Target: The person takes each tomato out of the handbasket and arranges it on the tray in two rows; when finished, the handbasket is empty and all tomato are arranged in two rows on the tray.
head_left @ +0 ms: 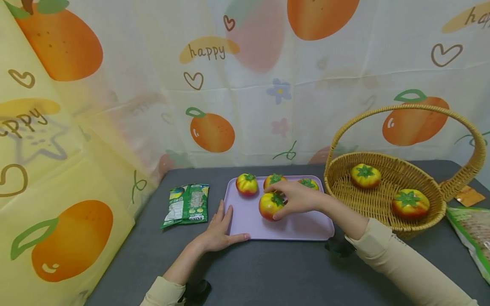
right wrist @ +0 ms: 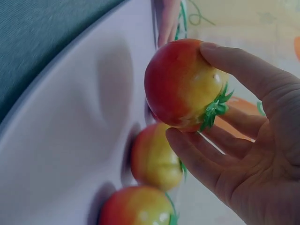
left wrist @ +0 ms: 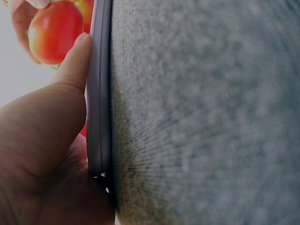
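Note:
A yellow-red tomato with a green leafy top is pinched between the thumb and fingers of my right hand. In the right wrist view the held tomato appears raised off the lilac tray. Along the tray's back half sit three more tomatoes, one at the left, one in the middle and one at the right, partly behind my right hand. My left hand rests at the tray's front left corner, fingers extended along the left side, thumb along the front edge.
To the right stands a wicker basket with a tall arched handle, holding two tomatoes. A green packet lies left of the tray. Beyond the basket are an orange packet and a green-edged bag. A fruit-printed cloth hangs behind.

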### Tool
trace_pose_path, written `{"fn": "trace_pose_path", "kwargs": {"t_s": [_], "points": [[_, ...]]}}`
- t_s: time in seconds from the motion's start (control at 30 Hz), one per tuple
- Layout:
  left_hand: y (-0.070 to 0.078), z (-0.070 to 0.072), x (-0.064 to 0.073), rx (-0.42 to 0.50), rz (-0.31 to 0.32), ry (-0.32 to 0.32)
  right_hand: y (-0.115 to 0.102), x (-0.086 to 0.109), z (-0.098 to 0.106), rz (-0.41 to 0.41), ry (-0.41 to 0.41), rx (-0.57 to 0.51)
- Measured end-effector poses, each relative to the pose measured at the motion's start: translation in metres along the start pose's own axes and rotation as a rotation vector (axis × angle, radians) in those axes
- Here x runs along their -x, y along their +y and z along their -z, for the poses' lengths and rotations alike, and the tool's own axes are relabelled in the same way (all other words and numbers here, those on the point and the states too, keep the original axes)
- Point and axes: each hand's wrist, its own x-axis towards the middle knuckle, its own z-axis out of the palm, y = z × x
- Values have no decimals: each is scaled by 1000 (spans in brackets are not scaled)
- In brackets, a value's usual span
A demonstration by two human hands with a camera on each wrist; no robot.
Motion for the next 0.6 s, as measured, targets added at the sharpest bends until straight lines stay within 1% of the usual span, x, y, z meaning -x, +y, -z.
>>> {"fn": "trace_pose_path", "kwargs": {"t_s": [0.23, 0.43, 0.6], "points": [[-1, 1, 0, 9, -9, 4, -5, -19, -13, -2, -39, 15], [-1, 1, 1, 23, -20, 0, -11, -29, -19, -17, -68, 8], [-6, -2, -2, 26, -52, 1, -14, -36, -25, -23, -85, 1]]}}
